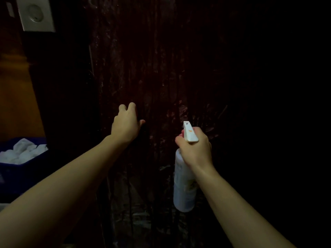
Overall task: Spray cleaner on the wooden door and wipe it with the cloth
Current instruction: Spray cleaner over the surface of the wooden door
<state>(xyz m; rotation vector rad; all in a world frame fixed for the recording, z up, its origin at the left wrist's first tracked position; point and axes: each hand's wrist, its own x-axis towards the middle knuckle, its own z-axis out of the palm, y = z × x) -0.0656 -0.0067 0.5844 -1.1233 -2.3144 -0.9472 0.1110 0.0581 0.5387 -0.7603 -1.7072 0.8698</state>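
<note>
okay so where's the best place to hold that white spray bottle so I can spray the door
Hold the spray bottle at its narrow neck just under the trigger head, coming from behind, nozzle toward the door. The right hand already has that grip; the bottle hangs upright below it.

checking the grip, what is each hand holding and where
Right hand grips the spray bottle at its neck, under the trigger head. Left hand: too dark to tell.

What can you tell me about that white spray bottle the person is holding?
The spray bottle is white, plastic by its look, with a tall round body and a white trigger head bearing a small orange mark. It hangs roughly upright, nozzle aimed at the dark wooden door close ahead. The right hand grips its neck, fingers curled round the trigger. Any label print is too dim to read.
</note>
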